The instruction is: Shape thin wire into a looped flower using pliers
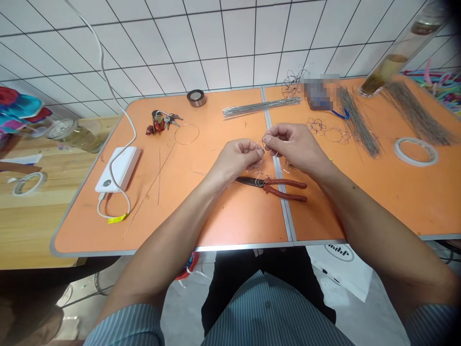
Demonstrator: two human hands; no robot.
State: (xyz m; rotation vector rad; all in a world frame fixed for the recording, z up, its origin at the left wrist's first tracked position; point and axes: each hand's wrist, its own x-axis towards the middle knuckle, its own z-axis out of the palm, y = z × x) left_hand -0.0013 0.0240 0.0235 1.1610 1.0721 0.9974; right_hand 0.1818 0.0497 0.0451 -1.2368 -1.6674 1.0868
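My left hand (236,158) and my right hand (293,146) meet above the orange folding table (230,226), their fingertips pinching a small looped piece of thin wire (262,150). The fingers hide most of it. Just below my hands, a pair of red-handled pliers (270,185) lies on the table with small wire loops (260,179) by its jaws. A bundle of straight metal wires (261,106) lies beyond my hands, and a single round wire loop (187,134) sits to the left.
A white power bank (118,168) with its cable sits at the table's left side, near a bunch of keys (162,120) and a dark tape roll (196,97). Wire flower shapes (327,130), wire bundles (358,122), a white tape roll (416,151) and a tilted glass jar (387,67) occupy the right.
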